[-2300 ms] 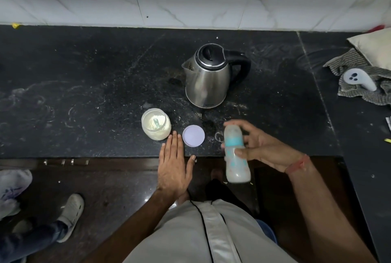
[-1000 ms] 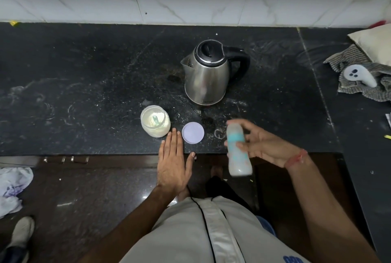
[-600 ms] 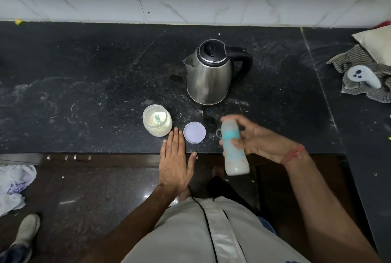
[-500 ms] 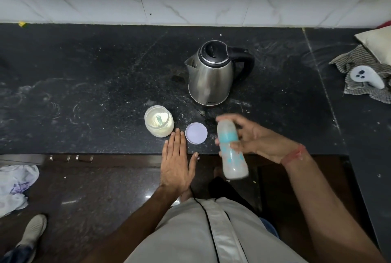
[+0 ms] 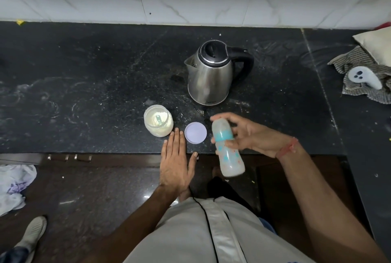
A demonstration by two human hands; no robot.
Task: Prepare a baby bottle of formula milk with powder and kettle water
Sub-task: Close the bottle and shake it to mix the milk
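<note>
Head view. No brand or label could be read: the small mark low on the kettle was too small to make out, and the bottle showed only blurred blue and red print.

The right hand was closed around the bottle near its blue collar, holding it tilted and cap-on over the front edge of the counter. The left hand lay flat, fingers extended and holding nothing, fingertips over that edge, between the open powder jar and its round lid.

The kettle stood behind, apart from both. Bare counter extended left. A cloth lay far right.
</note>
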